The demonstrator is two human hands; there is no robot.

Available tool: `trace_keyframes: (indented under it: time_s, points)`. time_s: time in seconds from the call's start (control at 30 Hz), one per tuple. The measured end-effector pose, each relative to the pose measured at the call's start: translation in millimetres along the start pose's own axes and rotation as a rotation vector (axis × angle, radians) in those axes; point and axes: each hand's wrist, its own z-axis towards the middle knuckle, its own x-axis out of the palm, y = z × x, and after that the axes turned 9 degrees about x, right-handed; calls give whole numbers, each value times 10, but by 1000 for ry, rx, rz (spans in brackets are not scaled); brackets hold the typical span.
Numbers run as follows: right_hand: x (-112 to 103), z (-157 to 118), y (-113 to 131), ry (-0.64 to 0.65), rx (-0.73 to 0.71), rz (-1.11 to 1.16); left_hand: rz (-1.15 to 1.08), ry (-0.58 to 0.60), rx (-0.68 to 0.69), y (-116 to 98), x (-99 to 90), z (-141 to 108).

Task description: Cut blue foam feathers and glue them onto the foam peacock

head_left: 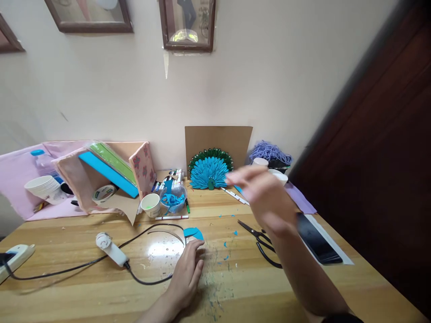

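My left hand (186, 271) rests on the wooden table with its fingers stretched out together, the tips at the near edge of a piece of blue paper (193, 233). My right hand (269, 197) is raised above the right side of the table, smeared by motion. Whether its fingers hold anything does not show. Beneath it lie black-handled scissors (259, 235), blades pointing to the back left. Small blue scraps (235, 233) are scattered between the hands. A blue and green paper peacock (210, 172) stands at the back against a brown board (218, 137).
A white corded tool (112, 251) lies left, its black cable looping near my left hand. Behind are a paper cup (150, 205), a bowl of blue scraps (173, 199), markers (171, 218) and a pink box (143, 166). A phone (318, 237) and purple yarn (269, 152) are right.
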Motion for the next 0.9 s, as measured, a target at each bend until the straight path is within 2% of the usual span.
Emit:
trace_keyframes:
  time_s: [0.07, 0.13, 0.23, 0.3, 0.37, 0.5, 0.63, 0.77, 0.9]
  points:
    - [-1, 267, -489, -110, 160, -101, 6, 63, 15, -4, -4, 1]
    - [-40, 477, -1080, -265, 458, -287, 20, 100, 13, -9, -8, 7]
    - [-123, 584, -1870, -332, 638, -340, 30, 108, 3, -21, -10, 22]
    - [-147, 561, -2215, -331, 720, -331, 23, 105, -3, -30, -9, 27]
    - [-141, 534, -2420, -324, 773, -306, 16, 99, -12, -37, -7, 29]
    - [-125, 535, -2604, -294, 820, -223, 22, 107, -14, -51, -8, 37]
    - [-147, 488, -2652, -285, 815, -132, 31, 114, -8, -77, -18, 55]
    - [-158, 400, -2549, -289, 797, -48, 42, 121, -11, -109, -27, 67]
    - [-191, 377, -2289, -216, 800, 35, 59, 134, -21, -131, -28, 74]
